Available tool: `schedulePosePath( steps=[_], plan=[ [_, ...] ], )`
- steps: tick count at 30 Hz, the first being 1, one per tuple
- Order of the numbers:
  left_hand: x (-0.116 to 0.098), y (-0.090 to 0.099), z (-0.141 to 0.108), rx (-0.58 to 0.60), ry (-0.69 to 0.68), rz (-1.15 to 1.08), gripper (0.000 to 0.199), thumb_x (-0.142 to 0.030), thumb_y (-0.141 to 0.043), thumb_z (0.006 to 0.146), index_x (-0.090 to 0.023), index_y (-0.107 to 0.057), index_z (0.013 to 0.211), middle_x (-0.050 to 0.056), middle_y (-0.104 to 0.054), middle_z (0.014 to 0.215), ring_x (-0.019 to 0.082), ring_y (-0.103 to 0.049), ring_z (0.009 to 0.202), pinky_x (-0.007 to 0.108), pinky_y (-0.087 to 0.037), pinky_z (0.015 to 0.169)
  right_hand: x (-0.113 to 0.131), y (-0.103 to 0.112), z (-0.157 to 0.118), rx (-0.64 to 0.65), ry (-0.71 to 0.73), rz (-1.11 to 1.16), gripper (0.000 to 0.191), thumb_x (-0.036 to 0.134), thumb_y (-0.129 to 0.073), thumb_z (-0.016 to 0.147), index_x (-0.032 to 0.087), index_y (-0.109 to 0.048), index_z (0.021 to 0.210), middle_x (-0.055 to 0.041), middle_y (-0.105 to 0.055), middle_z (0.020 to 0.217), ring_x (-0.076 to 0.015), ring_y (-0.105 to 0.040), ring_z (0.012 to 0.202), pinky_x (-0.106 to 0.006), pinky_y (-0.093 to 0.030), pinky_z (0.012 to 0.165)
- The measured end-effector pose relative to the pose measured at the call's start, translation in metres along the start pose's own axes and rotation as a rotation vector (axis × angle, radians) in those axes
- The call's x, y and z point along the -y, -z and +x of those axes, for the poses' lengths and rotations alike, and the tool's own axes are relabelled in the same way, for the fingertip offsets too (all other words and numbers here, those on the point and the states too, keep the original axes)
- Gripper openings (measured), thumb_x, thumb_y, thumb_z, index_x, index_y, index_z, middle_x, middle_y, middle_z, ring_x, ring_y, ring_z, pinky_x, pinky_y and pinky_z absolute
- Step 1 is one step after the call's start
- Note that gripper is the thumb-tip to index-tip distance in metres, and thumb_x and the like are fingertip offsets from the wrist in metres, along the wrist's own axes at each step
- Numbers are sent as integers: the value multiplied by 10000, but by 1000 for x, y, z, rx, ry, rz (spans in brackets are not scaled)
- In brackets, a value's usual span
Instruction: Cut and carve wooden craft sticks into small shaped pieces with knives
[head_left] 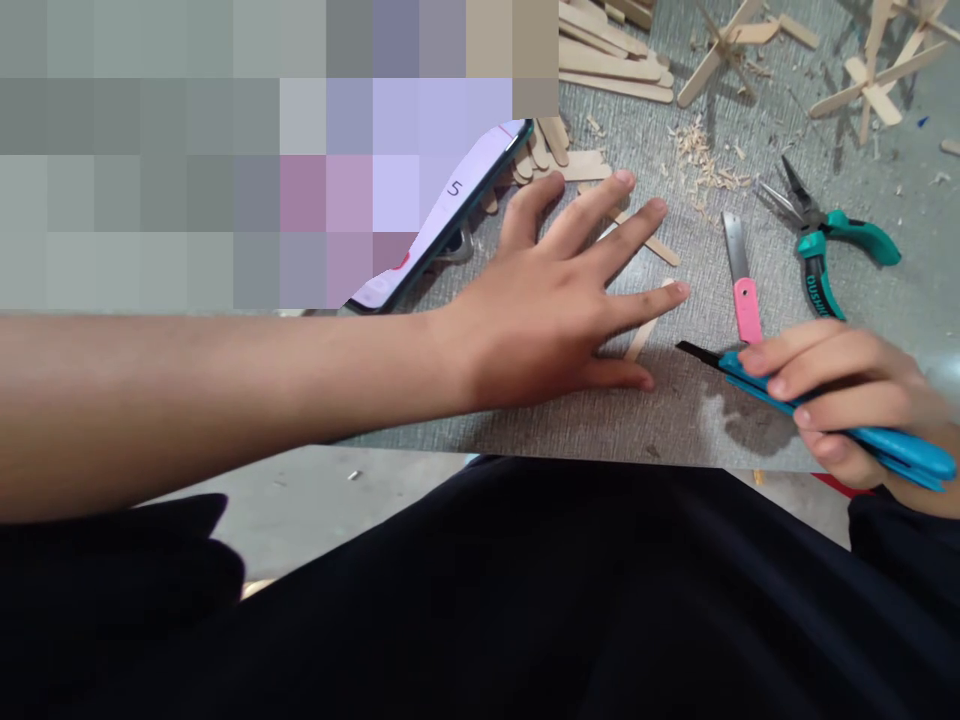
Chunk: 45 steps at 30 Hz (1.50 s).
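Observation:
My left hand is spread wide over the grey table, fingers apart, with nothing gripped. Partly under it are a wooden craft stick near the fingertips and another stick piece between the little finger and thumb side. My right hand is closed around a blue utility knife, its dark blade out and pointing left. Just beyond that blade lies a pink-handled knife. Green-handled needle-nose pliers rest with jaws apart, past my right hand.
A phone stands tilted left of my left hand, partly blurred out. Craft sticks are piled at the back, with wood shavings nearby. Crossed-stick assemblies stand at the far right. The table edge runs close to my lap.

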<state>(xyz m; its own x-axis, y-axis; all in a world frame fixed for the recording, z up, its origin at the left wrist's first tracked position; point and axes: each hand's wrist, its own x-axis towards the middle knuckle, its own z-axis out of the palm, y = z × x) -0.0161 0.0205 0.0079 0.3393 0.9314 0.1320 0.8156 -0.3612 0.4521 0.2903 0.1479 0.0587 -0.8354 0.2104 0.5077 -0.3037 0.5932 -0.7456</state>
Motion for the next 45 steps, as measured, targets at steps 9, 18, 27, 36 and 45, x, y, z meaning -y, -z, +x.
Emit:
schedulePosePath(
  steps=[9, 18, 27, 36, 45],
  plan=[
    [0, -3, 3, -33, 31, -97, 776, -764, -846, 986, -449, -700, 1679, 119, -442, 1947, 586, -305, 1806, 892, -189, 1400, -6, -8, 6, 72, 15, -453, 245, 331, -710, 1050, 186, -798, 1226, -17, -826, 836, -178, -792, 675, -309, -657, 608],
    [1, -5, 3, -54, 4, -65, 777, -727, -847, 994, -495, -661, 1711, 102, -511, 1909, 568, -386, 1776, 903, -232, 1390, -17, -12, 1, 23, 82, -486, 224, 250, -791, 1049, 114, -812, 1226, -40, -890, 920, -137, -868, 780, -194, -707, 768],
    [0, -6, 1, -87, -11, -34, 850, -692, -923, 932, -493, -654, 1713, 126, -549, 1879, 567, -415, 1757, 905, -290, 1362, -15, -8, 5, 90, 68, -494, 246, 283, -773, 1095, 137, -795, 1291, -41, -914, 963, -143, -889, 807, -210, -736, 767],
    [-1, -3, 1, -66, -20, 5, 833, -680, -899, 956, -500, -633, 1725, 125, -533, 1889, 553, -408, 1768, 890, -311, 1359, -15, -8, 6, 112, 62, -502, 269, 286, -784, 1091, 150, -794, 1322, -30, -918, 970, -143, -892, 810, -206, -740, 772],
    [0, -3, 1, -71, -27, -27, 847, -686, -899, 938, -500, -637, 1722, 125, -546, 1875, 563, -387, 1769, 904, -300, 1347, -17, -9, 5, 101, 71, -514, 286, 282, -778, 1092, 171, -786, 1355, -19, -918, 978, -146, -886, 799, -221, -742, 739]
  ],
)
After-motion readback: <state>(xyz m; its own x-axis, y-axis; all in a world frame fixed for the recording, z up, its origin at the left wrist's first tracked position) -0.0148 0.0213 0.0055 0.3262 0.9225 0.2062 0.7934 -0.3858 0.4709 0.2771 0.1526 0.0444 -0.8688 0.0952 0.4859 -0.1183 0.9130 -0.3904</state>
